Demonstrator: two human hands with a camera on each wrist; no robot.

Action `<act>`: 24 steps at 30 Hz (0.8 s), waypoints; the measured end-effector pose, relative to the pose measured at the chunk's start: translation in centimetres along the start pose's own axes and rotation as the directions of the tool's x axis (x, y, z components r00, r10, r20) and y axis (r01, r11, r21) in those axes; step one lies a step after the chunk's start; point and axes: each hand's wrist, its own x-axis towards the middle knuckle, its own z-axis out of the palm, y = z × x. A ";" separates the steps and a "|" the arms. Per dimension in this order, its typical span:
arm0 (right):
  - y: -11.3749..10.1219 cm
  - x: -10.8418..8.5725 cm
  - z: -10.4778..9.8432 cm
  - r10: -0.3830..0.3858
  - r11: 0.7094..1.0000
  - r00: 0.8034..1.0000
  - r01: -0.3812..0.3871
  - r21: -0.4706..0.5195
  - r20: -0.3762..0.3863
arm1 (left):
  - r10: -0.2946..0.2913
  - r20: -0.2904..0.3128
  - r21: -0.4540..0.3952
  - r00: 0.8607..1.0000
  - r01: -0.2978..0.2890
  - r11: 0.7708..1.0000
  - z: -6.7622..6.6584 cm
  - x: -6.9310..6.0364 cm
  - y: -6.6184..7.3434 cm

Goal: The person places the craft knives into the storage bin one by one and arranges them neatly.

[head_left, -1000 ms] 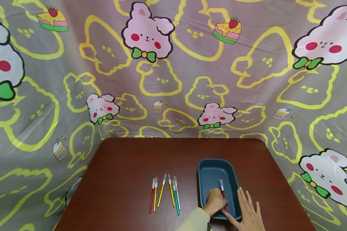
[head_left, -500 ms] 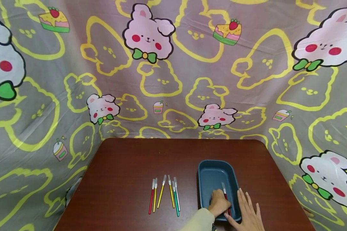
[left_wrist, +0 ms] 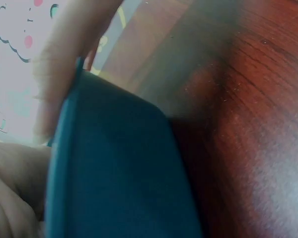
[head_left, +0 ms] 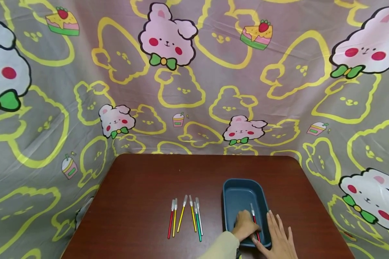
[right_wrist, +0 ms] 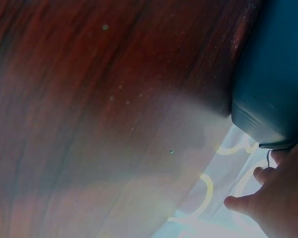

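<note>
Capped pens (head_left: 193,217) — 6 of them — lie loose on the red-brown worktop (head_left: 142,187), their clear caps pointing away from the person. Leftmost is a red pen (head_left: 170,223); beside it come 3 yellow pens (head_left: 182,216), the left yellow close against the red, the other 2 slanting apart towards their near ends. A green pen (head_left: 198,226) and a silver pen (head_left: 200,221) end the row, so close that I can't tell whether they touch.

Further right, apart from the row, stands a dark blue tray (head_left: 240,198), its long sides running away from the person. A pale sleeve (head_left: 222,246) reaches in over its near end, and the left hand (head_left: 245,223) is down inside, fingers curled, its narrow grip holding a 2nd red pen (head_left: 254,218) at the thumb side. That pen is inside the tray, towards the right wall, cap at the far end.

At the right edge the right hand (head_left: 280,237) lies against the tray's outside, grip wide — fingers straight, thumb reaching over the near corner. Behind everything hangs grey cloth (head_left: 181,86) printed with rabbits and yellow outlines.
</note>
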 end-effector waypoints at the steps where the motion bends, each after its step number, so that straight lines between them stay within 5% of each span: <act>1: 0.0 0.0 0.0 -0.002 1.000 1.000 0.002 -0.005 -0.001 | 0.008 -0.006 0.021 1.000 -0.008 1.000 0.7 0.4 -0.5; 3: 0.0 0.0 0.0 -0.003 1.000 1.000 0.003 -0.016 -0.007 | -0.012 0.018 0.043 1.000 0.011 0.999 1.6 1.1 -1.2; 6: 0.0 0.0 0.1 -0.003 1.000 1.000 0.002 -0.025 -0.022 | -0.009 0.050 0.102 0.999 0.003 0.995 0.5 1.1 -0.4; 11: -0.1 0.1 0.3 -0.008 0.999 0.999 0.006 -0.039 -0.050 | 0.039 0.051 0.186 0.998 -0.048 0.981 -4.2 -0.5 2.4; 14: 0.0 0.0 0.4 -0.020 0.998 0.997 0.016 -0.053 -0.071 | 0.067 0.035 0.140 0.997 -0.071 0.988 -6.5 -1.3 3.5; 21: -0.2 0.1 0.4 -0.008 0.999 0.998 0.004 -0.053 -0.070 | 0.149 -0.068 0.081 0.986 -0.144 0.986 -5.4 0.7 -1.2; 24: -0.2 0.0 0.4 0.008 0.999 0.998 -0.011 -0.050 -0.055 | 0.154 -0.089 0.025 0.984 -0.152 0.988 -8.5 -0.3 -0.2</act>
